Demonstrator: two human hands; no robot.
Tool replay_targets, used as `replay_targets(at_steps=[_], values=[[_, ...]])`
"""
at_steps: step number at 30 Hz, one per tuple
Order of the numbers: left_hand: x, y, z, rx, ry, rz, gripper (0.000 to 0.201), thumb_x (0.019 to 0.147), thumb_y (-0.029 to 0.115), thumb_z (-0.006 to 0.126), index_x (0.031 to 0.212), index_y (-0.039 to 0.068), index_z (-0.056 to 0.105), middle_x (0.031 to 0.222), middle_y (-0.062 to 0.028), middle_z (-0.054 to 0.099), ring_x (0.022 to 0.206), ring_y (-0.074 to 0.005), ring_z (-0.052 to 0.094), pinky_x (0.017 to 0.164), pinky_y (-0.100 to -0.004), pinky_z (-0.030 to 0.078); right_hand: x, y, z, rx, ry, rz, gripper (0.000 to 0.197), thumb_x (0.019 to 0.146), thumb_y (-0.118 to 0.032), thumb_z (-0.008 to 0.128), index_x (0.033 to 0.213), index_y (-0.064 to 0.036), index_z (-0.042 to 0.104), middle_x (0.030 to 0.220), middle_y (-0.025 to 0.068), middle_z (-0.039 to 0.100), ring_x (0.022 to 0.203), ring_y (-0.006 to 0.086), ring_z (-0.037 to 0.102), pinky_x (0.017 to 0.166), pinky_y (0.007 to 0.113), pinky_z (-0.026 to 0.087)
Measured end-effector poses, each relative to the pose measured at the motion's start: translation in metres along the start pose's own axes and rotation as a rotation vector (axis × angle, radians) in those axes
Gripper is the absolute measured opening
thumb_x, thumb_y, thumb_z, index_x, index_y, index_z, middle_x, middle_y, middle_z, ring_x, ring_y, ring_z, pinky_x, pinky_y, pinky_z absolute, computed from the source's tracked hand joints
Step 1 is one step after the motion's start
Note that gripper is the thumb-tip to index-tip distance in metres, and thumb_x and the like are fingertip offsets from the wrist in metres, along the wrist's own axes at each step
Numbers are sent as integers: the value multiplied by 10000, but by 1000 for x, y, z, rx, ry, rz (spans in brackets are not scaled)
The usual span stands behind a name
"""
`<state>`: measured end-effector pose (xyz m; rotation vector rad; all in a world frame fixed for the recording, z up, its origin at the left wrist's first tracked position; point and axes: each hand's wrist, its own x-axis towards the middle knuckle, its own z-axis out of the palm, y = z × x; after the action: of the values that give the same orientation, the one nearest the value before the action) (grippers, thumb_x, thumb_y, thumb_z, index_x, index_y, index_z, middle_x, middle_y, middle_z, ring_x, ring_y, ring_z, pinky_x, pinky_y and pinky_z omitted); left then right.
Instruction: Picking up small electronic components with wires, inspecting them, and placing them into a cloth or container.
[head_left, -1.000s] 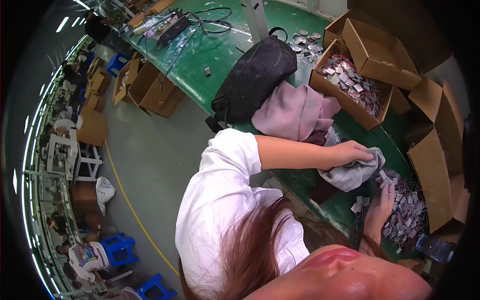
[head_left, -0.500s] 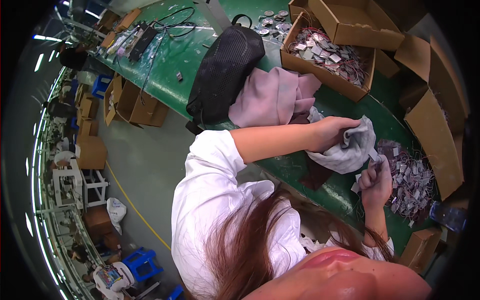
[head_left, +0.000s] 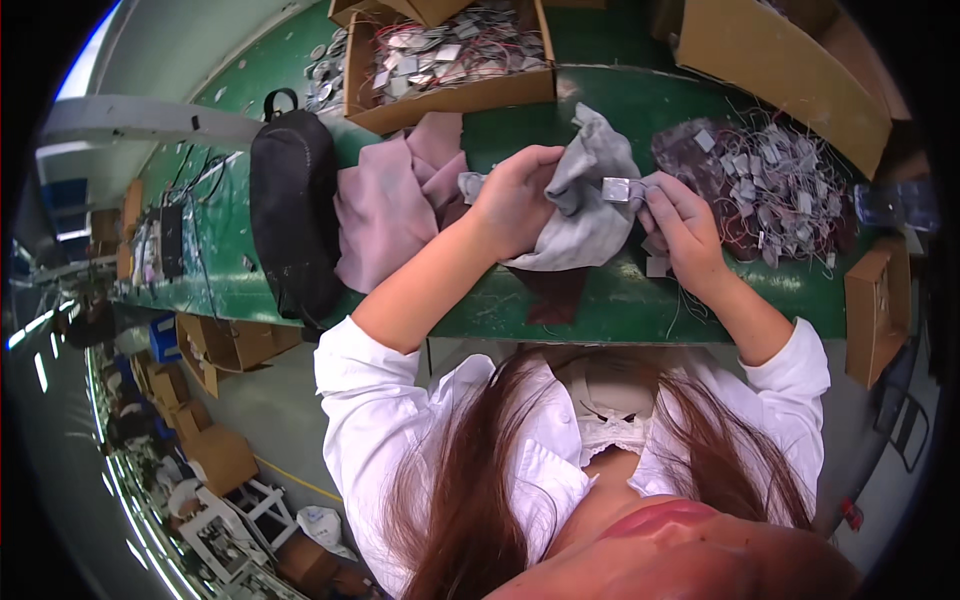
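Observation:
A crumpled pale grey cloth (head_left: 585, 235) hangs from my left hand (head_left: 515, 205), whose fingers are closed around its left side. Between the fingertips of my right hand (head_left: 685, 230) is a small square metallic piece (head_left: 617, 190), its shiny face up, in front of the cloth's right edge. Whether it touches the cloth I cannot tell. Thin wires trail below my right hand, by another small square piece (head_left: 657, 266). To the right lies a heap of similar wired pieces (head_left: 785, 185). Under the grey cloth, a dark maroon cloth (head_left: 553, 300) shows at the table edge.
A pink cloth (head_left: 390, 205) and a black mesh bag (head_left: 293, 215) lie to the left on the green table (head_left: 610, 85). Behind them stands a cardboard box (head_left: 450, 112) full of wired pieces. More cardboard boxes (head_left: 780, 80) stand at the far right, near a clear blue container (head_left: 895, 205).
The view has swung to the right, so the table now lies straighter ahead. Both hands keep their hold, and the small square piece now shows its shiny face before the cloth.

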<state>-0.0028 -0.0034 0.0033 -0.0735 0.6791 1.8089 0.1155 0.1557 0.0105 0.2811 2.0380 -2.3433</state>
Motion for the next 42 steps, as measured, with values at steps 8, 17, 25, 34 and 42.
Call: replay_targets(at_steps=[8,17,25,34,42], values=[[0,-5,8,445,-109,31,345,767,126,548,1066,-37,490,1020,-98,550,928,-167,529,844,-295,401,-1,0,2,-629,88,-337,80,817,-69,433,805,7,457,679,174,447,617,336,451,553,351,369],[-1,-20,7,783,-19,279,275,730,48,616,973,-51,533,894,-56,579,813,-82,516,721,-228,431,-4,-3,5,-681,20,-325,81,796,-70,459,776,8,452,653,183,462,609,365,466,529,376,364],[0,-22,6,951,-12,416,194,804,98,532,924,-55,528,776,-23,557,722,-54,471,635,-208,404,-6,-2,6,-534,-13,-225,144,815,-104,474,736,14,449,576,174,416,485,301,339,448,324,328],[3,-28,5,922,153,632,153,852,118,468,808,-22,512,661,14,496,621,-34,426,545,-191,358,-6,-4,13,-451,19,-216,144,826,-96,464,738,18,462,573,141,381,506,221,285,460,287,329],[-1,-10,6,589,130,331,262,873,235,422,956,9,527,863,-5,555,803,-62,505,715,-196,403,-9,-3,4,-306,73,-186,171,862,-120,426,756,2,484,560,57,409,492,105,379,473,239,333]])
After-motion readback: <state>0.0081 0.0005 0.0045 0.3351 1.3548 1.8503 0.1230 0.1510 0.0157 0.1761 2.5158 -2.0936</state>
